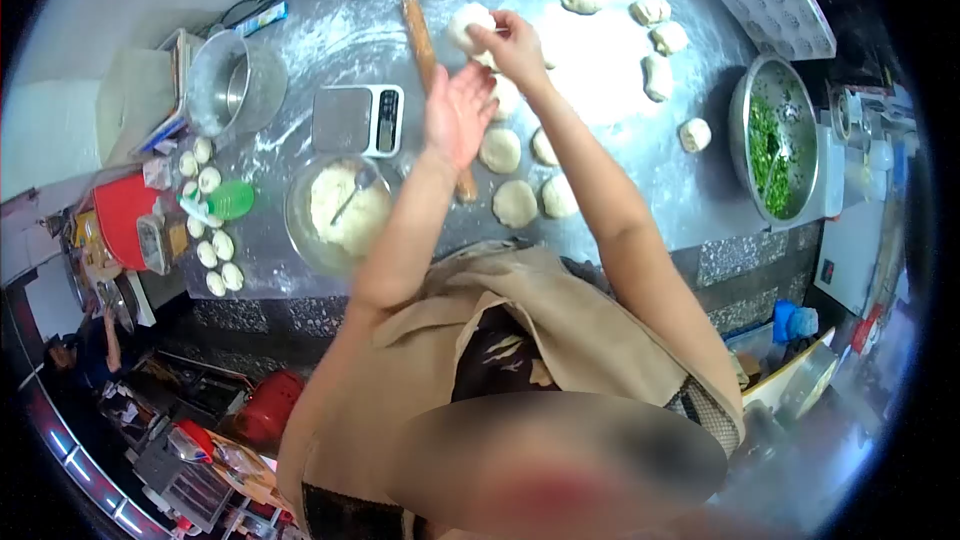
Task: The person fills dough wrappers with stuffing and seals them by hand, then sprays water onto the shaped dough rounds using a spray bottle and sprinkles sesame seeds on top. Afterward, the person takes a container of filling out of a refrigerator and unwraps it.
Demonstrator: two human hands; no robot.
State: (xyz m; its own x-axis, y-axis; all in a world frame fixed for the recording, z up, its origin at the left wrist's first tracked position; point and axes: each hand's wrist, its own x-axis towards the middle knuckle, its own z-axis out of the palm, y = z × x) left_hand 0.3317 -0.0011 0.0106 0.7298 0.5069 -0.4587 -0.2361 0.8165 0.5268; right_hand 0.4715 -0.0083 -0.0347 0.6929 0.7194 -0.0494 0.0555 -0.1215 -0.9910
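Observation:
My right hand (pixel 516 44) pinches a pale round of dough (pixel 470 26) at its edge, over the floured worktop. Just below it, my left hand (pixel 460 112) is open, palm up and fingers stretched, holding nothing. A wooden rolling pin (pixel 421 35) lies lengthwise, partly hidden behind my left hand and forearm. Flattened dough rounds (pixel 515 204) lie on the worktop to the right of my left forearm. Left of that hand stands a kitchen scale (pixel 358 120). A bowl of white filling (pixel 345 208) with a utensil in it sits nearer my body, beside my left forearm.
Several dough pieces (pixel 668 37) lie at the back and right. A metal bowl of chopped greens (pixel 770 155) stands at the right edge. Leftward are a clear tub (pixel 235 83), a green bottle (pixel 231 200) and small white rounds (pixel 223 245). Another person (pixel 97 345) is at lower left.

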